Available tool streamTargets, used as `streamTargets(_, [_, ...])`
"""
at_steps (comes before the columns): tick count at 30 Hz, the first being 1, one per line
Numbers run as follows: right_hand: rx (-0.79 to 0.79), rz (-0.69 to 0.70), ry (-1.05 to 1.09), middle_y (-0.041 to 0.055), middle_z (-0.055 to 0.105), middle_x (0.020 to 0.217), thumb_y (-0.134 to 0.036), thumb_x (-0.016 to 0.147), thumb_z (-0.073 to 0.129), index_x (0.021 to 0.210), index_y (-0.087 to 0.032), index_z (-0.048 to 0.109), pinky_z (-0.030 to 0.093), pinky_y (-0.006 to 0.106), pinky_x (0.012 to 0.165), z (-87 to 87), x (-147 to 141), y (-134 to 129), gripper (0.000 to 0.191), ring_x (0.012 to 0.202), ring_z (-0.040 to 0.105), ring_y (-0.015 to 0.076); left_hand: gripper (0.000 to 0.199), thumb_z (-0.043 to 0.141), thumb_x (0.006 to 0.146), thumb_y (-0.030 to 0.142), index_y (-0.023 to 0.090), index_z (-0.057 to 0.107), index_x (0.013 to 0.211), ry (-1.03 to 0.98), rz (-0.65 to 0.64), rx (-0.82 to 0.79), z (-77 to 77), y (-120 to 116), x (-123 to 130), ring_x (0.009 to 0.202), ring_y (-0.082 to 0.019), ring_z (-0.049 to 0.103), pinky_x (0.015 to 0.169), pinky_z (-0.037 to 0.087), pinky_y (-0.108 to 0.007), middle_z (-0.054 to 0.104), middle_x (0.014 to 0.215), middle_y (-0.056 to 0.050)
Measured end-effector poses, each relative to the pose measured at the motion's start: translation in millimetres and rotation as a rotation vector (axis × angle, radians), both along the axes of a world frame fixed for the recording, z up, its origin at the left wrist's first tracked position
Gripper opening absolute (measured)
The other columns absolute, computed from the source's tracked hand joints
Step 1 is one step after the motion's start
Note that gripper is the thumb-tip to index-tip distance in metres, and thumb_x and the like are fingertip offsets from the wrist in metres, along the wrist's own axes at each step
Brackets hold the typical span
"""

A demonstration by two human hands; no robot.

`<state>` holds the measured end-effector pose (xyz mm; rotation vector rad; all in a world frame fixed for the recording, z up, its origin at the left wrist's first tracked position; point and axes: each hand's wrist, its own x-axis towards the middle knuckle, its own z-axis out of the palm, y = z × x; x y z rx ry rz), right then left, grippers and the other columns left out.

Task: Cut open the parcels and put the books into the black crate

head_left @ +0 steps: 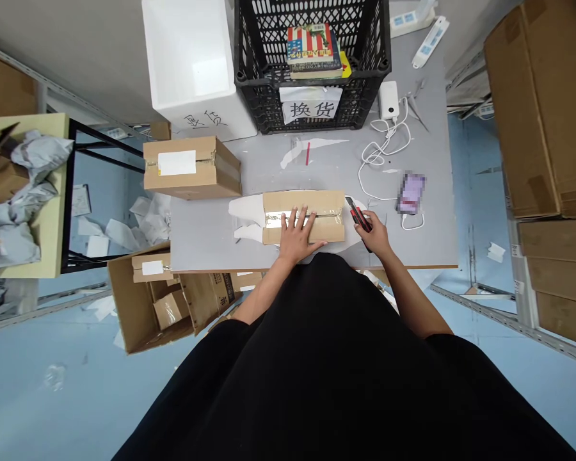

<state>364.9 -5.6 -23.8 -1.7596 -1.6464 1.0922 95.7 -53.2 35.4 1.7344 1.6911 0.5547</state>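
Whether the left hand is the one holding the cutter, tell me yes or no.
No, the right hand holds the cutter, while the left hand rests with spread fingers on the cardboard box.

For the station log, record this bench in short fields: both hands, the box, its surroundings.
Left hand: spread flat on the taped cardboard box
Right hand: holding a red-and-black cutter near the box's right end
Box: on the grey table, white sheeting showing at both ends
Far side: black crate holding books
To the right: phone
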Motion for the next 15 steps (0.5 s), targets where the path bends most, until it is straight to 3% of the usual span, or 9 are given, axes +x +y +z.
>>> streamTargets(8, [-0.084,0.078,0.139,0.0048,0.069,0.126,-0.055,0.086,0.058,0.146,-0.027,0.054,0.059,0.046,0.084,17.1,-2.5,6.2,0.067,0.064,0.064,0.0156,0.092,0.062,0.075,0.078,0.028,0.049,0.151,-0.016,0.01,-0.021,-0.2,-0.1,1.1,0.158,-0.037,0.008,0.126,-0.004,-0.056,0.034,0.165,-0.009])
streamTargets(15, [-0.058,0.121,0.098,0.0039,0.071,0.108,-0.051,0.088,0.057,0.146,-0.023,0.056,0.06,0.043,0.077,19.3,0.3,6.2,0.065,0.065,0.063,0.0168,0.101,0.063,0.074,0.079,0.025,0.041,0.156,0.094,-0.031,-0.01,-8.0,1.5,2.5,0.158,-0.038,0.003,0.124,-0.009,-0.058,0.03,0.166,-0.012])
